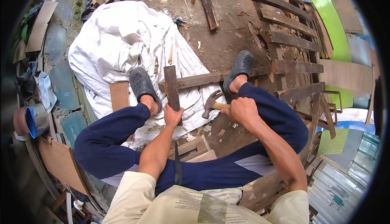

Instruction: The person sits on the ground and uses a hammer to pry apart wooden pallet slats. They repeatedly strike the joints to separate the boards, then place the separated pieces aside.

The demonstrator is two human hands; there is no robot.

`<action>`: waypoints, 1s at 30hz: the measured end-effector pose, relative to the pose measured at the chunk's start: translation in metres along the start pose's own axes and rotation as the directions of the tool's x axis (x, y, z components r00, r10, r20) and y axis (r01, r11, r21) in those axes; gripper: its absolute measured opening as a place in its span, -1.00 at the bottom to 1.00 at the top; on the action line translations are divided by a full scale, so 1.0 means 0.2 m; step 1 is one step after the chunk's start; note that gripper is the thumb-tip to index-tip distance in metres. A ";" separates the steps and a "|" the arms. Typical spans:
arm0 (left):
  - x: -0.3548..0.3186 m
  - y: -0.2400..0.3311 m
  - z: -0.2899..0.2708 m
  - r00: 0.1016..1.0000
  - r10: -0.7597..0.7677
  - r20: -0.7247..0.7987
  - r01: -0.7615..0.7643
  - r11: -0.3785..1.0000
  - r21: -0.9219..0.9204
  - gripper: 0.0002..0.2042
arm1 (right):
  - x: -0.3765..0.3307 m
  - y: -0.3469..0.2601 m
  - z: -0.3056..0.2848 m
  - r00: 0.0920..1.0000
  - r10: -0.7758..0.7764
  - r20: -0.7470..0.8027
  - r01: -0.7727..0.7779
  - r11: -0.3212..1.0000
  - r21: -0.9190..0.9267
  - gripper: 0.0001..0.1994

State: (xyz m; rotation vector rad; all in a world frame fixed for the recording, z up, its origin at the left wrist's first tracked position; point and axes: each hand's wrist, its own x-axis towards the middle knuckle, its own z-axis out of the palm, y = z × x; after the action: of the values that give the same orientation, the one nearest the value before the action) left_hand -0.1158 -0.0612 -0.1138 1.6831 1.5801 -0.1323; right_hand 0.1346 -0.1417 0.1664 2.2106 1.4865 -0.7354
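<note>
My left hand (173, 115) is closed around the near end of a short dark wooden board (172, 87). This board points away from me, its middle against a longer wooden beam (199, 80) that runs crosswise between my feet. In my right hand (243, 111) is a claw hammer (212, 104), gripped by its light wooden handle. The hammer's metal head is to the right of the board, apart from it. My fingers hide most of the handle. A white cloth sheet (122, 37) lies crumpled under the board and part of the beam.
My dark clogs (145, 85) flank the work. A slatted wooden frame (294, 63) stands at the right, beside a green panel (335, 25). A loose plank (206, 5) lies on the dirt ahead. A reddish wood piece (119, 96) is by my left foot; a blue-lined bucket (36, 120) sits far left.
</note>
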 end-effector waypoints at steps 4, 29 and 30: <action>-0.01 0.07 -0.10 0.988 -0.037 0.149 0.011 0.985 0.171 -0.10 | -0.27 0.06 -0.11 0.996 0.063 0.065 -0.062 0.998 -0.014 -0.44; 0.05 0.39 -0.11 0.748 0.632 0.204 -0.656 0.654 0.377 -0.43 | -0.23 0.21 0.21 0.990 0.141 0.001 -0.140 0.982 0.130 -0.45; 0.08 0.42 -0.11 0.723 0.670 0.170 -0.670 0.620 0.408 -0.42 | -0.19 0.22 0.27 0.995 0.096 0.031 -0.100 0.979 0.176 -0.47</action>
State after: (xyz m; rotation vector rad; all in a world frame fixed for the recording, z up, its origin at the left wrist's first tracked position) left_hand -0.0484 -0.0260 -0.0676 2.5400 0.8325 -0.1086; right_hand 0.1518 -0.2163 0.1474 2.3786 1.3363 -0.8883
